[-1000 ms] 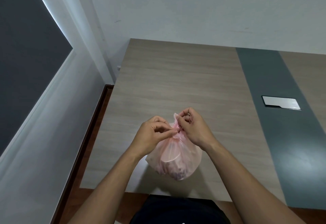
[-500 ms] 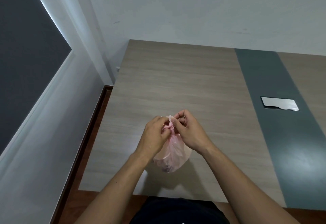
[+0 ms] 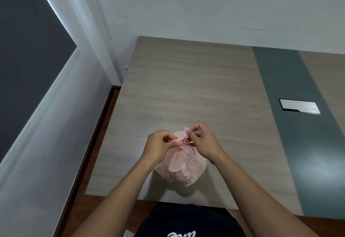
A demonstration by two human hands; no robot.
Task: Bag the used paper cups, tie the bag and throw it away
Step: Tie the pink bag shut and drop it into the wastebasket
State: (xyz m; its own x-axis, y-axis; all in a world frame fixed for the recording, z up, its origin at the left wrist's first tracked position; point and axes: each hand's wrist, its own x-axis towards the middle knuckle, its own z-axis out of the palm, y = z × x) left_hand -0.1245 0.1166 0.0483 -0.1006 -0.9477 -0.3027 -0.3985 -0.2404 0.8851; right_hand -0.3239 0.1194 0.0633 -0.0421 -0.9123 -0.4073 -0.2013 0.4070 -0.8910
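Note:
A thin pink plastic bag (image 3: pixel 182 167) bulges near the front edge of the wooden table (image 3: pixel 186 87), with pale cup shapes faintly showing through its film. My left hand (image 3: pixel 160 146) pinches one twisted strip of the bag's top between thumb and fingers. My right hand (image 3: pixel 202 140) pinches the other strip, whose pink end sticks up above my fingers. The two strips cross between my hands at the bag's gathered neck. The cups themselves cannot be made out clearly.
A grey band (image 3: pixel 291 124) runs across the table on the right, with a metal cover plate (image 3: pixel 299 106) set into it. A white wall stands behind the table, and a dark window with a white sill (image 3: pixel 46 106) lies to the left. Wooden floor (image 3: pixel 104 124) shows beside the table.
My hands have drawn apart from the tight cluster of half a second ago, pulling the two strips sideways. The bag looks fuller and lower than before.

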